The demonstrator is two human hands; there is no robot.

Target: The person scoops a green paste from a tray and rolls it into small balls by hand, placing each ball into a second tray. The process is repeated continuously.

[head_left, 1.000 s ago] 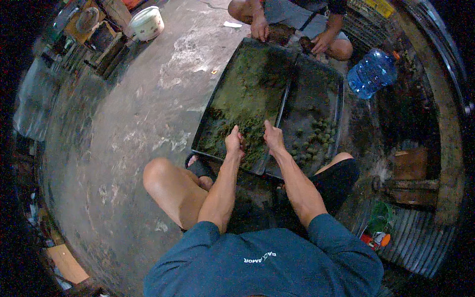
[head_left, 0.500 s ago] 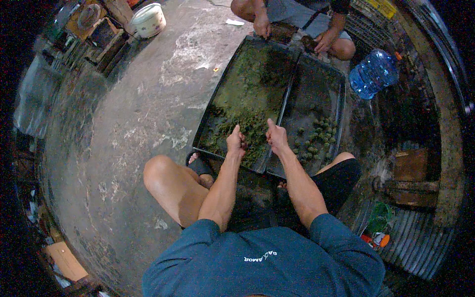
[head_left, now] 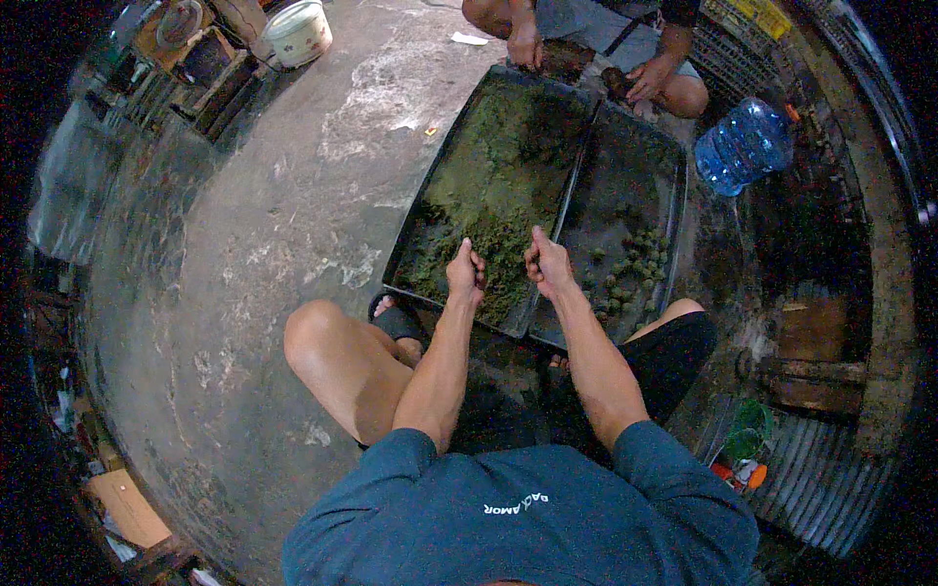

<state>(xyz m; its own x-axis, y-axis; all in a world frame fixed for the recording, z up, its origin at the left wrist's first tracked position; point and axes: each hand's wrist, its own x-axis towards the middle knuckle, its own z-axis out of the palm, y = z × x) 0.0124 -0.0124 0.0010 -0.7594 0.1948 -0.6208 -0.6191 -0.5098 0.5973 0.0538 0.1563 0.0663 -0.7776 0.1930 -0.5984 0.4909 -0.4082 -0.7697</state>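
Both hands are up over the near end of the left tray (head_left: 420, 230), the landmark here. The left hand (head_left: 466, 273) is curled into a fist, thumb on top, and the right hand (head_left: 547, 266) is clenched the same way just beside it; whether either fist has any of the green stuff pinched inside is hidden.

The green mash (head_left: 493, 186) fills the left tray, heaped thickest under the fists. It looks soft, damp and crumbly, light in small pinches, likely to stick to fingers. Best taken as a loose scoop from the heap's edge and squeezed in the palm.

The right tray (head_left: 674, 195), touching the left tray's far side, holds a cluster of small green balls (head_left: 630, 264) near its near end; the rest is dark and mostly bare.

Beyond the trays another person's hands (head_left: 526, 44) rest at the far edge. A blue water bottle (head_left: 743, 146) lies right of the right tray.
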